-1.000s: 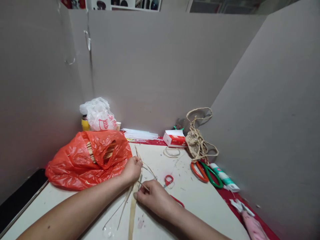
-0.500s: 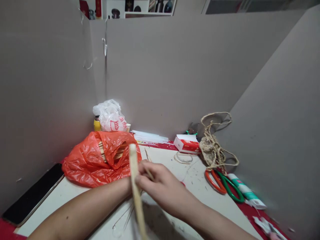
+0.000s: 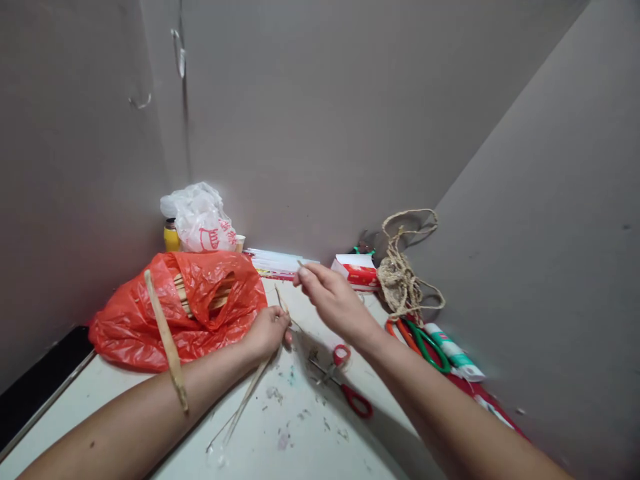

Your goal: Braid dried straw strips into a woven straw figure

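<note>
My left hand (image 3: 270,331) is closed around thin straw-like strips (image 3: 250,392); their long ends trail down over the white board and short ends poke up past the fingers. To the right and slightly higher, my right hand (image 3: 333,300) pinches a thin strip whose tip shows at the fingers; the rest of that strip is hard to make out. A flat pale wooden strip (image 3: 167,340) crosses in front of the red bag, its lower end over my left forearm; whether it touches the arm I cannot tell. Red-handled scissors (image 3: 356,400) lie on the board below my right hand.
A red plastic bag (image 3: 135,327) of wooden strips stands left, a white plastic bag (image 3: 197,217) and yellow bottle (image 3: 171,237) behind it. At right are a red-and-white box (image 3: 361,272), coiled rope (image 3: 400,280), green-handled scissors (image 3: 425,348) and a white-green roll (image 3: 455,352). Grey walls enclose the table.
The view has tilted down. My hands have moved apart, the right one going up and right. The pale wooden strip now appears farther left, over my left forearm, and the red-handled scissors have come into sight.
</note>
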The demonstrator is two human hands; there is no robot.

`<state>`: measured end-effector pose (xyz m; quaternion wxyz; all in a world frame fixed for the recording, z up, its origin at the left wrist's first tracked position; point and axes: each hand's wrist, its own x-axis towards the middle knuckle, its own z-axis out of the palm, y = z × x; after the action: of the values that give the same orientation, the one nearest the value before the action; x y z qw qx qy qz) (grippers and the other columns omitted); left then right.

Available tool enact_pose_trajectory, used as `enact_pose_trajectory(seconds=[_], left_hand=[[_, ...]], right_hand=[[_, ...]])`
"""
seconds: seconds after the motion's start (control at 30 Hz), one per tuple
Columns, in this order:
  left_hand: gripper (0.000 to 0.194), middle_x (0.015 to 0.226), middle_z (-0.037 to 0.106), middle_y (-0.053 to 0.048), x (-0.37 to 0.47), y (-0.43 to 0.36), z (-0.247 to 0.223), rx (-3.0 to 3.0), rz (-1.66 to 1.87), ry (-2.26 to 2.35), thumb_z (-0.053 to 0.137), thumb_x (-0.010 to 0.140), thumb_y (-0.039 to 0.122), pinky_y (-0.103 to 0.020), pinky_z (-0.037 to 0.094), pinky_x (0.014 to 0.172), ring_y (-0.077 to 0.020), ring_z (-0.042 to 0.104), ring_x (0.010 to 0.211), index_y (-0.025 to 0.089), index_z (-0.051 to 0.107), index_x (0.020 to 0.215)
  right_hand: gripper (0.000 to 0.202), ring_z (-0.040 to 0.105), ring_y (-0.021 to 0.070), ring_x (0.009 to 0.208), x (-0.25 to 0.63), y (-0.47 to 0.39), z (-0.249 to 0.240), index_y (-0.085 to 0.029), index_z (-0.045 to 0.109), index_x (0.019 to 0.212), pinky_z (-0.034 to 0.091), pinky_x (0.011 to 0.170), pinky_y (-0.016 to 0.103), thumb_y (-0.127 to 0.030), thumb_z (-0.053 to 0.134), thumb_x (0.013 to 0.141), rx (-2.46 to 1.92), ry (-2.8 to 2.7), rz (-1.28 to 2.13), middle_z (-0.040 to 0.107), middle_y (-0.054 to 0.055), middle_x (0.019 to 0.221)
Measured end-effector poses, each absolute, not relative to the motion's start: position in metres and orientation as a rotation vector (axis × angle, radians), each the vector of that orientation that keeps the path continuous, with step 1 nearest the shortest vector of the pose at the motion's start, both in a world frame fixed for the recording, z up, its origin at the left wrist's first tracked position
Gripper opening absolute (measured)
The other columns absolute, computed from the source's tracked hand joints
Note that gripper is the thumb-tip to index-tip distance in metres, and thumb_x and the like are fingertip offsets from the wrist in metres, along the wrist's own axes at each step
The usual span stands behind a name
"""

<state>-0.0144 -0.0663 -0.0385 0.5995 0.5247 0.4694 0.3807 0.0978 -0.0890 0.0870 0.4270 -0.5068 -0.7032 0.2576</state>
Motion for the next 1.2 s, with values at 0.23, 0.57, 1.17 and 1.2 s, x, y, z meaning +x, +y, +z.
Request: enact_pose_trajectory(seconds=[0.23, 0.57, 1.17, 1.2], left_hand=[[0.017, 0.043, 0.051, 0.004, -0.018, -0.068, -0.020, 1.149, 0.870, 1.022, 0.050, 0.078, 0.026, -0.019, 0.026, 0.043, -0.0055, 0.036, 0.035, 0.016, 0.048, 0.064], [0.024, 0.039, 0.046, 0.006, -0.021, -0.071, -0.004, 1.079, 0.810, 1.022, 0.056, 0.072, 0.029, -0.019, 0.022, 0.041, -0.0039, 0.029, 0.033, 0.016, 0.047, 0.054], [0.024, 0.044, 0.053, 0.003, -0.024, -0.068, -0.012, 1.166, 0.797, 1.033, 0.056, 0.074, 0.033, -0.020, 0.027, 0.043, -0.0049, 0.032, 0.035, 0.014, 0.056, 0.058], [0.025, 0.045, 0.053, 0.002, -0.024, -0.069, -0.012, 1.178, 0.794, 1.037, 0.057, 0.074, 0.033, -0.020, 0.027, 0.044, -0.0053, 0.034, 0.036, 0.014, 0.056, 0.058]], right_hand=[[0.027, 0.047, 0.0094, 0.047, 0.145, -0.106, 0.032, -0.016, 0.050, 0.099, 0.033, 0.045, 0.021, -0.030, 0.050, 0.076, -1.374, -1.415, 1.351, 0.060, 0.001, 0.065], [0.011, 0.052, 0.0139, 0.068, 0.124, -0.096, 0.006, -0.016, 0.064, 0.065, 0.039, 0.067, 0.026, -0.024, 0.058, 0.071, -1.482, -1.684, 0.736, 0.058, 0.002, 0.071], [0.012, 0.048, 0.0110, 0.054, 0.124, -0.088, -0.006, -0.015, 0.055, 0.060, 0.037, 0.054, 0.022, -0.025, 0.056, 0.067, -1.541, -1.597, 0.860, 0.057, 0.000, 0.059], [0.012, 0.048, 0.0109, 0.054, 0.124, -0.087, -0.005, -0.016, 0.055, 0.060, 0.037, 0.054, 0.022, -0.025, 0.056, 0.067, -1.546, -1.599, 0.852, 0.057, 0.000, 0.058]])
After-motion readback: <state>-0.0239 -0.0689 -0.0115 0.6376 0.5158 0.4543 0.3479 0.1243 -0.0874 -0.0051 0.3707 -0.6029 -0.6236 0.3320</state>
